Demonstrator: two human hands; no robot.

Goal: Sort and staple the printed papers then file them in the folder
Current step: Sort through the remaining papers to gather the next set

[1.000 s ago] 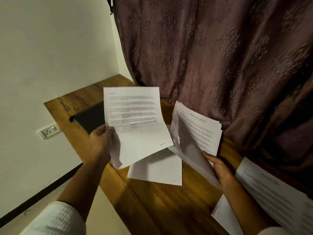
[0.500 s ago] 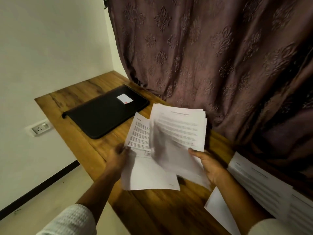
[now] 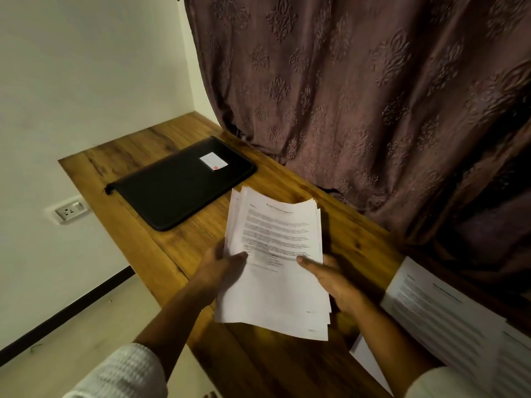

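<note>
While we stand at the wooden table [image 3: 287,369], we hold the stack of printed papers [image 3: 275,297] with both hands over its near part. Our left hand [image 3: 221,265] grips the left edge of the stack, with the thumb lying on the top sheet and the fingers hidden under the paper. Our right hand [image 3: 330,280] grips the right edge in the same way, thumb on top. The sheets are not aligned; their edges stick out at the top and at the lower right corner. We cannot tell if the stack touches the wood. The black folder [image 3: 178,182] lies closed and flat on the table beyond the stack, to the left, apart from it, with a small white label [image 3: 213,161] on its cover. More printed sheets [image 3: 459,326] lie at the right edge of the view. A brown patterned curtain [image 3: 359,96] hangs behind the table, and a wall socket [image 3: 70,209] is on the left wall.
</note>
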